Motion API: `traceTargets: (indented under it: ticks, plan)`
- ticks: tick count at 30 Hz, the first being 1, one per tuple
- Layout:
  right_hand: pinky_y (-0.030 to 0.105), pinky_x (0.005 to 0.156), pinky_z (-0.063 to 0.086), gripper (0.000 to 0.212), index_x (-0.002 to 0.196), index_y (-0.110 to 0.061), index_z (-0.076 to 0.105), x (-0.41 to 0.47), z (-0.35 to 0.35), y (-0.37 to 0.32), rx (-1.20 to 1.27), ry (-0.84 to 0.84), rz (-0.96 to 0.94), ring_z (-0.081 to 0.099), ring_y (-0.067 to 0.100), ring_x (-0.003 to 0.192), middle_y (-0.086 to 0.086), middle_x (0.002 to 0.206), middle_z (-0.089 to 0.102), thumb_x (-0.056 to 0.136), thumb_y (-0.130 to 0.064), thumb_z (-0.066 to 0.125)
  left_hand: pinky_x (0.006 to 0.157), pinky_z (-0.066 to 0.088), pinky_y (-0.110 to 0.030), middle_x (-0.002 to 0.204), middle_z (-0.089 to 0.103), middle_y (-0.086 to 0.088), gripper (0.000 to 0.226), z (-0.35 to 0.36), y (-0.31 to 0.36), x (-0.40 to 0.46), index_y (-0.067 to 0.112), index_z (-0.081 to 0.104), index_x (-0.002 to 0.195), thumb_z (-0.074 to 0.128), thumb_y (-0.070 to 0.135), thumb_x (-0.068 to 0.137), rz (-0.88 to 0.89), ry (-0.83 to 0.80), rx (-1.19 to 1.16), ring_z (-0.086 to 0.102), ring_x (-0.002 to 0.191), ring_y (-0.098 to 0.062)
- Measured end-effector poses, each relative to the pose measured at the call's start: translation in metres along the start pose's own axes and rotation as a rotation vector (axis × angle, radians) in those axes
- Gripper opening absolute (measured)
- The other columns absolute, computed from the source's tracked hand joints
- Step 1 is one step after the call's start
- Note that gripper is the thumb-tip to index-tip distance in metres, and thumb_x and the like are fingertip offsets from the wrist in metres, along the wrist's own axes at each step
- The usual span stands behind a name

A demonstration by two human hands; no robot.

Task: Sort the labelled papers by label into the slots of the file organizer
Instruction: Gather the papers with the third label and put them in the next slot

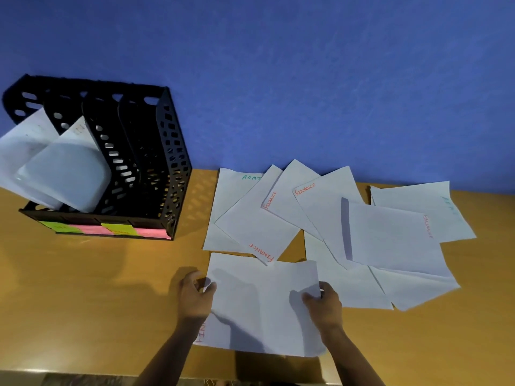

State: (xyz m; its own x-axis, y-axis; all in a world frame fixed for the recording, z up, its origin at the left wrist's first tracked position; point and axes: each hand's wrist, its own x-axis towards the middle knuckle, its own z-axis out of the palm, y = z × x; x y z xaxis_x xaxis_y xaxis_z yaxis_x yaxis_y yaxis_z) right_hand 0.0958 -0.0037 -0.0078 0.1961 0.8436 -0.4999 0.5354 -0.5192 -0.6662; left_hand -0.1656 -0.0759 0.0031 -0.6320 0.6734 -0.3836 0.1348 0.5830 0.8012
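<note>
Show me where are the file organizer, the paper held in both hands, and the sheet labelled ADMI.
file organizer [167, 151]: head view, its right side wall.
held paper [259, 307]: head view, the sheet's middle.
ADMI sheet [231, 188]: head view, the upper part below the label.

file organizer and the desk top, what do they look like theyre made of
File organizer: looks like black moulded plastic, matte, with punched oval holes in its dividers. Desk top: smooth orange-brown surface with faint grain, probably wood laminate; real wood cannot be ruled out.
</note>
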Motion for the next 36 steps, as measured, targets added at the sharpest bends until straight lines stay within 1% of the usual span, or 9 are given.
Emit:
traceTargets:
  ticks: [6,10,13,16,20,24,29,32,36]
  plan:
    - [0.027,0.049,0.055,0.017,0.102,-0.009,0.063,-0.005,-0.03,-0.001,0.296,-0.27,0.138,0.07,0.029,0.083,0.012,0.094,0.072,0.086,-0.004,0.067,0.085,0.046,-0.039,0.113,0.062,-0.01,0.026,-0.012,-0.001,-0.013,0.006,0.063,0.111,0.062,0.025,0.094,-0.015,0.161,-0.152,0.057,0.107,-0.03]
    - [0.04,0.066,0.055,0.006,0.087,-0.003,0.067,-0.011,-0.025,0.001,0.428,-0.358,0.213,0.068,0.045,0.093,0.025,0.088,0.069,0.087,0.004,0.065,0.069,0.046,-0.035,0.095,0.062,-0.002,0.031,-0.032,0.015,-0.021,0.016,0.06,0.104,0.049,0.044,0.098,-0.067,0.241,-0.375,0.059,0.086,-0.022]
    - [0.046,0.078,0.052,0.012,0.095,0.0,0.073,-0.02,-0.007,-0.001,0.512,-0.442,0.229,0.064,0.047,0.103,0.025,0.1,0.072,0.086,0.003,0.066,0.092,0.048,-0.049,0.119,0.063,-0.003,0.066,-0.047,0.023,-0.028,0.019,0.052,0.132,0.041,0.068,0.089,-0.168,0.187,-0.641,0.059,0.108,-0.028]
    - [0.044,0.082,0.056,0.021,0.105,-0.003,0.072,-0.033,0.011,-0.008,0.554,-0.503,0.219,0.07,0.036,0.099,0.014,0.105,0.075,0.084,0.001,0.07,0.087,0.051,-0.053,0.13,0.062,0.005,0.081,-0.045,0.032,-0.044,0.031,0.047,0.137,0.051,0.081,0.073,-0.104,0.072,-0.792,0.061,0.114,-0.023]
    - [0.052,0.098,0.051,0.03,0.114,-0.007,0.068,-0.037,0.024,-0.02,0.569,-0.587,0.167,0.069,0.03,0.104,0.008,0.11,0.075,0.085,0.002,0.069,0.085,0.056,-0.046,0.129,0.065,0.007,0.045,-0.015,0.032,-0.063,0.035,0.051,0.134,0.063,0.039,0.091,0.101,0.076,-0.729,0.065,0.114,-0.016]
    - [0.046,0.099,0.052,0.033,0.118,-0.013,0.065,-0.03,0.026,-0.028,0.508,-0.616,0.049,0.068,0.022,0.107,0.002,0.113,0.074,0.087,-0.001,0.068,0.089,0.05,-0.039,0.11,0.073,0.009,0.024,0.007,0.023,-0.064,0.028,0.069,0.108,0.058,0.011,0.096,-0.029,0.224,-0.701,0.066,0.11,-0.022]
    - [0.025,0.072,0.055,0.023,0.102,-0.018,0.06,-0.001,0.027,-0.027,0.185,-0.306,-0.113,0.07,0.016,0.089,-0.006,0.093,0.072,0.088,-0.034,0.07,0.083,0.048,-0.033,0.095,0.075,0.014,0.027,-0.003,0.033,-0.059,0.023,0.072,0.093,0.052,0.006,0.097,-0.023,0.308,-0.637,0.067,0.096,-0.014]
    - [0.016,0.077,0.049,0.022,0.107,-0.022,0.056,0.03,0.027,-0.029,-0.088,-0.123,-0.319,0.066,0.019,0.101,-0.008,0.101,0.065,0.089,-0.022,0.07,0.075,0.049,-0.03,0.096,0.073,0.018,0.022,-0.018,0.035,-0.054,0.019,0.068,0.103,0.052,0.006,0.096,0.045,0.353,-0.585,0.066,0.095,-0.013]
    - [0.036,0.099,0.048,0.055,0.128,-0.021,0.055,0.062,0.034,-0.046,-0.577,0.017,-0.672,0.054,0.025,0.12,0.002,0.131,0.059,0.079,-0.032,0.077,0.08,0.048,-0.031,0.105,0.072,0.018,0.03,-0.034,0.036,-0.054,0.03,0.067,0.109,0.052,0.008,0.097,0.072,0.372,-0.592,0.066,0.096,-0.004]
